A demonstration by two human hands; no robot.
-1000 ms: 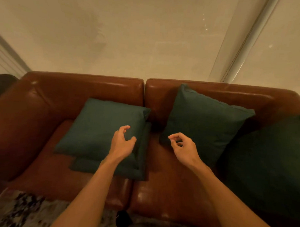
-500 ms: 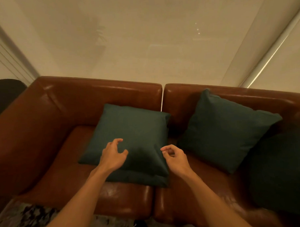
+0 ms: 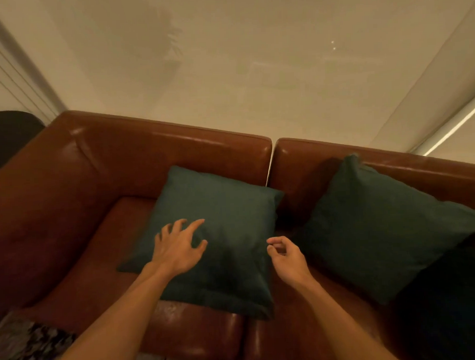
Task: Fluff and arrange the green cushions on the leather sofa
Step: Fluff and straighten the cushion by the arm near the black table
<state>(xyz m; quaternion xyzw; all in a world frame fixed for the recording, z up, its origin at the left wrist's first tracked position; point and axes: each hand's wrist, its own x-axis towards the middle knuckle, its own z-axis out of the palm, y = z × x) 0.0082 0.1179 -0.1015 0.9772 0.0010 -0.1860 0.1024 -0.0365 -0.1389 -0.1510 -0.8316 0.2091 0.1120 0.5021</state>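
Two green cushions [image 3: 219, 234] [image 3: 378, 223] are sitting on the leather sofa [image 3: 127, 154]; left hand [image 3: 177, 249] is spreading over one, right hand [image 3: 287, 256] is curling loosely, holding nothing.

A brown leather sofa [image 3: 78, 201] fills the lower frame under a pale wall. At centre a green cushion [image 3: 219, 221] lies on the seat, its top edge against the backrest, with a second cushion [image 3: 235, 303] showing beneath its lower edge. The left hand [image 3: 177, 249] spreads its fingers over the top cushion, while the right hand [image 3: 287, 255], fingers loosely curled, is by its right edge. At right another cushion [image 3: 380, 228] leans on the backrest. A patterned rug [image 3: 24, 346] shows at lower left
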